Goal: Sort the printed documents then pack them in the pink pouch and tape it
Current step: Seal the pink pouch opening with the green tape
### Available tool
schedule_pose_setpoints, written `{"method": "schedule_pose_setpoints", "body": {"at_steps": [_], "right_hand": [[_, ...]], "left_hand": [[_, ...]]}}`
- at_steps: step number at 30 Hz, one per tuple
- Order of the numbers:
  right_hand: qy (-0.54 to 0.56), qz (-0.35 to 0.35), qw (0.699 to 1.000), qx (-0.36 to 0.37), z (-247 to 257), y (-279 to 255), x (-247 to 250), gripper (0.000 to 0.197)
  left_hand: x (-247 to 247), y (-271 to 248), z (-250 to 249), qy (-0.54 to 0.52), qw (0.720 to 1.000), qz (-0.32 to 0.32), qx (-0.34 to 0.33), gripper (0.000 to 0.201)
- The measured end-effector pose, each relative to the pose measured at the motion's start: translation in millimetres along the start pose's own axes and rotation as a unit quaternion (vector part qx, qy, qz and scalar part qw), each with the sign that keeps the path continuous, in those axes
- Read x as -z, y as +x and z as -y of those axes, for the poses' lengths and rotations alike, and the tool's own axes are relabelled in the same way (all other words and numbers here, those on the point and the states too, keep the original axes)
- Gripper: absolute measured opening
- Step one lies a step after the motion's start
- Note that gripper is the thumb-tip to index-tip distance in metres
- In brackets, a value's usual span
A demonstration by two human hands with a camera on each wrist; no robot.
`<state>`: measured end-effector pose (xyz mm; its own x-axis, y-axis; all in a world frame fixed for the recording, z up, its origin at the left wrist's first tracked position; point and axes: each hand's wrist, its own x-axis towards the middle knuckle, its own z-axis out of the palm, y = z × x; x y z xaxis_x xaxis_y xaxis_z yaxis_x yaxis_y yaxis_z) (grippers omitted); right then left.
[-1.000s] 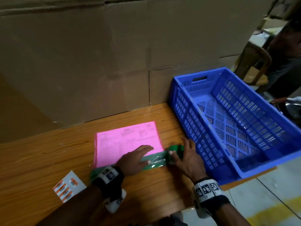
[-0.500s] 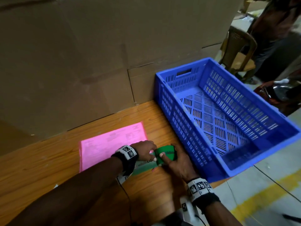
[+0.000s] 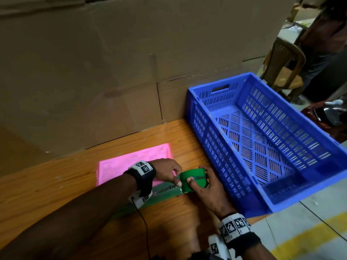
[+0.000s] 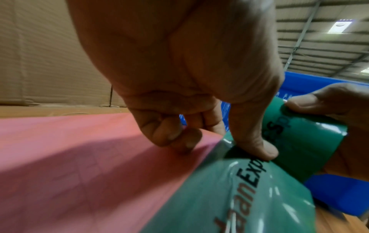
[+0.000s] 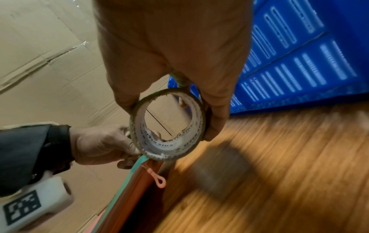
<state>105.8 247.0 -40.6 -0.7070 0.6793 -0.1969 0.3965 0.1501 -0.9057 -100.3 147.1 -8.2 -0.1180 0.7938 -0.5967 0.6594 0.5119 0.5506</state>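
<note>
The pink pouch (image 3: 131, 166) lies flat on the wooden table (image 3: 56, 194), printed sheets showing through it. A green printed tape strip (image 3: 165, 190) runs along its near edge. My right hand (image 3: 198, 175) grips the green tape roll (image 3: 193, 180) on edge at the pouch's right corner, thumb on top. My left hand (image 3: 177, 180) sits right beside the roll. In the left wrist view its thumb (image 4: 253, 148) presses the strip (image 4: 239, 197) where it leaves the roll (image 4: 299, 141), the other fingers curled onto the pouch (image 4: 99, 157). The right wrist view shows the roll's white core (image 5: 196, 116).
A large blue slotted crate (image 3: 193, 109) stands on the table just right of my hands and overhangs the table's right edge. A tall cardboard wall (image 3: 93, 72) backs the table. A wooden chair (image 3: 281, 62) and a person stand at the far right.
My left hand has left its flat press on the tape and moved right to the roll, thumb down on the strip. The right hand has tipped the roll up on edge.
</note>
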Motion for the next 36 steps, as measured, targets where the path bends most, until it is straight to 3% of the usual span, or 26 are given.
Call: {"method": "schedule_pose_setpoints", "body": {"at_steps": [3,9,14,17,22,27,29,31,32,33,36], "right_hand": [[0.009,-0.014,1.000,0.013,11,-1,1,0.053],[0.008,-0.029,0.998,0.048,25,-4,-1,0.059],[-0.009,-0.017,0.996,0.085,31,-7,5,0.066],[-0.005,-0.024,0.996,0.084,32,-8,2,0.068],[0.083,0.005,0.996,0.032,36,-7,-1,0.059],[0.170,0.005,0.985,-0.018,31,-5,-3,0.071],[0.275,-0.007,0.958,-0.083,27,-7,-2,0.054],[0.410,0.001,0.892,-0.189,19,-13,-7,0.027],[0.420,0.018,0.880,-0.222,11,-18,-11,0.021],[0.390,0.051,0.886,-0.244,4,-22,-15,0.018],[0.337,0.171,0.892,-0.248,-2,-34,-30,0.019]], "left_hand": [[3,-8,-1,-0.033,0.999,0.017,0.000,0.014],[9,-17,-3,-0.049,0.998,0.024,-0.007,0.023],[22,-23,-6,0.082,0.997,-0.008,0.007,0.024],[19,-26,-6,0.108,0.994,-0.026,-0.003,0.039],[17,-25,7,0.076,0.996,-0.037,-0.019,0.028],[10,-25,13,0.025,0.997,-0.063,-0.021,0.039],[11,-28,15,0.016,0.997,-0.067,-0.023,0.040],[13,-33,15,0.009,0.997,-0.073,-0.037,0.040],[14,-34,15,0.003,0.996,-0.081,-0.044,0.040],[14,-36,15,-0.003,0.995,-0.086,-0.048,0.039],[15,-38,17,0.004,0.995,-0.085,-0.049,0.039]]}}
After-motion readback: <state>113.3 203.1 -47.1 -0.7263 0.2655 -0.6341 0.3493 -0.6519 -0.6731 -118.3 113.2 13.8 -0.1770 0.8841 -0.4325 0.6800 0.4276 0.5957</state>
